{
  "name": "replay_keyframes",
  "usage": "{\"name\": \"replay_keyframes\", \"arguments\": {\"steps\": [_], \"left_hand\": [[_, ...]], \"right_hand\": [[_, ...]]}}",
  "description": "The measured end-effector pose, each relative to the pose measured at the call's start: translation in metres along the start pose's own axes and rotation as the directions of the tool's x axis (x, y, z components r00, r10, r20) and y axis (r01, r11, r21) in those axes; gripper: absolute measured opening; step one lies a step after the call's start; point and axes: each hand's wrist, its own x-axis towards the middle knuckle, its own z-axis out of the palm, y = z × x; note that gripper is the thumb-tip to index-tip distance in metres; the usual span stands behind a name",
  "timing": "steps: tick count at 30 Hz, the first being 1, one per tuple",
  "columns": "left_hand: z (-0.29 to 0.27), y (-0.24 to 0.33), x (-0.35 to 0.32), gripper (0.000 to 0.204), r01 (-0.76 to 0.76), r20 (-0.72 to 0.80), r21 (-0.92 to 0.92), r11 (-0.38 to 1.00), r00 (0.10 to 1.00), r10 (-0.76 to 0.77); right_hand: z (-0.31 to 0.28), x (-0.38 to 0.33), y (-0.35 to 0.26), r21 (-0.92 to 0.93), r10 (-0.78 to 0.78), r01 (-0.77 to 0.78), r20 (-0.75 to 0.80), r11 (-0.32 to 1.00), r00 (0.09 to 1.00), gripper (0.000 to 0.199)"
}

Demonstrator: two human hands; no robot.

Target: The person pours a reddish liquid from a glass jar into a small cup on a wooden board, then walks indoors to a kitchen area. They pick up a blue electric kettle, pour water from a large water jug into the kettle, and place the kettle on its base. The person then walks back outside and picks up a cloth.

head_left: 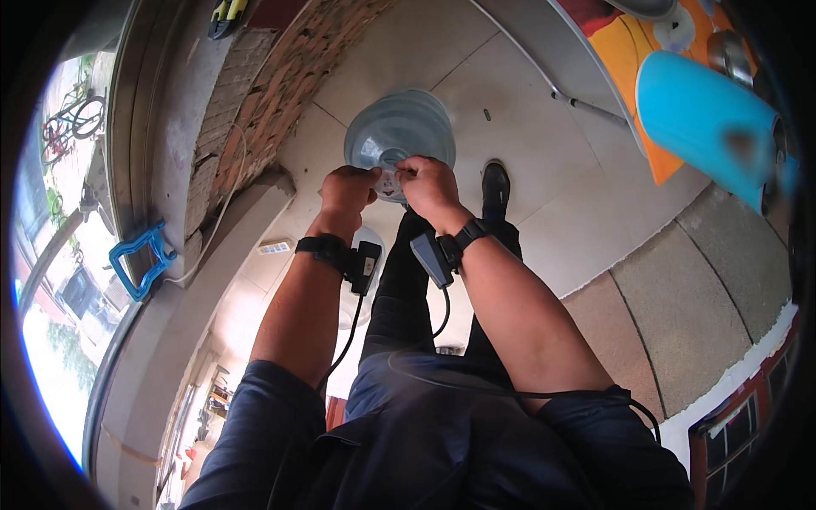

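Water jug (399, 136) upright; hands (348, 189) — (429, 185) — at cap.

The floor (527, 127) is laid with large pale tiles, their seams bending with the lens. A big translucent blue water jug (399, 136) stands upright on it near the brick wall's foot. Just beside the jug, toward the table side, a black shoe (495, 189) rests flat on a tile. Farther out, a thin metal table leg (586, 108) meets the floor.
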Motion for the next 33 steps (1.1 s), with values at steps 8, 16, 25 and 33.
{"name": "replay_keyframes", "arguments": {"steps": [8,16,25,33], "left_hand": [[0.000,0.001,0.006,0.022,0.002,-0.015,0.087,0.996,1.000,-0.001],[-0.001,0.003,0.003,0.022,0.009,-0.012,0.044,0.999,1.000,-0.009],[-0.003,0.005,0.002,0.022,0.027,0.001,0.068,0.997,1.000,-0.027],[-0.012,0.005,0.011,0.025,0.023,0.109,0.094,0.995,0.993,-0.033]], "right_hand": [[0.002,0.005,0.006,-0.012,-0.045,0.045,-0.008,0.999,0.999,0.022],[0.005,0.009,0.010,0.019,0.003,-0.004,0.033,1.000,0.999,0.023],[0.007,0.013,0.019,0.088,0.003,-0.011,0.084,0.996,0.996,0.024],[0.003,0.019,0.018,0.141,0.032,-0.053,0.150,0.989,0.988,0.024]]}}
